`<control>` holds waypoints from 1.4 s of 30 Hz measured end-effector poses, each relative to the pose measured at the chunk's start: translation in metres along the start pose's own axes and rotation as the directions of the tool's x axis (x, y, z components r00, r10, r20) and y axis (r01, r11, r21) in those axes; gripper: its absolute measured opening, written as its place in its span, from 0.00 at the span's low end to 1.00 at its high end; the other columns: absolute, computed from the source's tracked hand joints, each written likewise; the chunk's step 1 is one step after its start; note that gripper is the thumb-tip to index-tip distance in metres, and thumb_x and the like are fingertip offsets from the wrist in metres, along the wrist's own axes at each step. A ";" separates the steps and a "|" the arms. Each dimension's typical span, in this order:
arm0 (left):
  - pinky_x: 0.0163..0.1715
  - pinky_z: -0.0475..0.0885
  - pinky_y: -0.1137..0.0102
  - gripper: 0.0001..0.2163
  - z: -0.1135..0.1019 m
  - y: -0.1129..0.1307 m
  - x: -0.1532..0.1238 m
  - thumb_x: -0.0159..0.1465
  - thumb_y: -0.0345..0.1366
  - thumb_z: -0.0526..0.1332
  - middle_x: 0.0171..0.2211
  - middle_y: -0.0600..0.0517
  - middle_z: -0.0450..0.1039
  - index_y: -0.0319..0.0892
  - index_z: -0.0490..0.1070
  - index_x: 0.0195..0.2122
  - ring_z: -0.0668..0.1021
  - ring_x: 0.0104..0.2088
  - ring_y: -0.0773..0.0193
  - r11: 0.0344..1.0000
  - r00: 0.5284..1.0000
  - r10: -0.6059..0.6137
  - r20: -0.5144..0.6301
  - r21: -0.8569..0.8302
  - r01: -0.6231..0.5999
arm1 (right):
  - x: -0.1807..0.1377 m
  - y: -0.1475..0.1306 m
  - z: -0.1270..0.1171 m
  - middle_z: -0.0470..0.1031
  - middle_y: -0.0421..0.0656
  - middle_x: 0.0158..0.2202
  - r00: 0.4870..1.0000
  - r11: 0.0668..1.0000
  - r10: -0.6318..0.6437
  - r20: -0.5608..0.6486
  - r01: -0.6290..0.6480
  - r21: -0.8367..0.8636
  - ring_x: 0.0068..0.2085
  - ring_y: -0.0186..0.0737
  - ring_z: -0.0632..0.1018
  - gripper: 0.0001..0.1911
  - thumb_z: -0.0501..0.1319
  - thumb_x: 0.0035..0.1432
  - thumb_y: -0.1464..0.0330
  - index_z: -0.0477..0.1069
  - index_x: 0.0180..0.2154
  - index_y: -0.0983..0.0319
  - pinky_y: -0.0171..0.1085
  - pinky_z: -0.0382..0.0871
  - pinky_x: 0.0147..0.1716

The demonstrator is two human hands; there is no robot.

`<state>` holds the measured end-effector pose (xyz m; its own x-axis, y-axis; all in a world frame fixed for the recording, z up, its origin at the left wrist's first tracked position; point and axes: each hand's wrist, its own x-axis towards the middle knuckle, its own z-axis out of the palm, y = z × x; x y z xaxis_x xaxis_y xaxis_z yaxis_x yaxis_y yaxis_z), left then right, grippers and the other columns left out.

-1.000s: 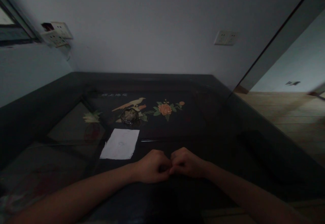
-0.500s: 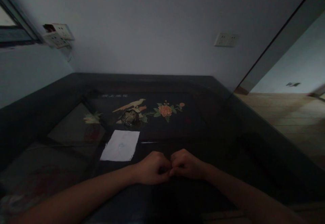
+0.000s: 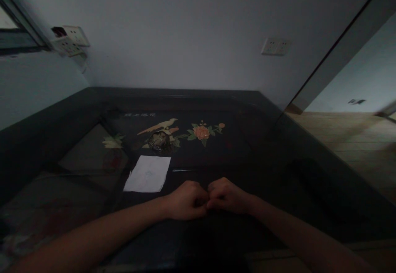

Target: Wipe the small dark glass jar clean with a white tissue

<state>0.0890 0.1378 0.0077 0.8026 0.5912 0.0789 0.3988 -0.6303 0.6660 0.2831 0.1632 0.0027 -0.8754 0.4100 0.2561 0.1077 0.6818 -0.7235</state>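
Note:
My left hand (image 3: 187,200) is curled into a loose fist at the near part of a dark, glossy table (image 3: 247,157). Against its knuckles and thumb presses my right hand (image 3: 228,196), also closed. The fingertips of both are tucked out of sight, so I cannot make out anything inside them. Left of my left hand lies a white sheet of paper (image 3: 148,175) with a faint mark in its middle. Just behind the paper sits a small round glass dish (image 3: 159,141), over a printed bird.
A printed rose (image 3: 201,132) decorates the tabletop. Along the right side a long dark object (image 3: 321,190) is barely visible. The table's back edge meets a pale wall (image 3: 173,34) with a socket plate (image 3: 275,46); more sockets (image 3: 74,38) are at the left corner.
The whole view has shifted very slightly. Both hands keep the same closed pose, pressed together, and the paper and dish have stayed put.

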 end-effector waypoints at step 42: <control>0.22 0.55 0.74 0.11 0.001 -0.001 0.001 0.58 0.32 0.58 0.16 0.58 0.58 0.40 0.61 0.19 0.61 0.19 0.72 0.997 1.000 -0.010 -0.019 -0.080 0.008 | 0.002 -0.002 0.003 0.63 0.39 0.18 0.990 0.988 -0.090 -0.106 0.075 -0.138 0.23 0.33 0.66 0.33 0.44 0.67 0.50 0.65 0.17 0.62 0.34 0.55 0.23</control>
<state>0.0899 0.1384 0.0064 0.7902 0.6066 0.0867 0.3684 -0.5833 0.7240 0.2798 0.1608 0.0022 -0.8264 0.4092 0.3868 0.1062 0.7878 -0.6067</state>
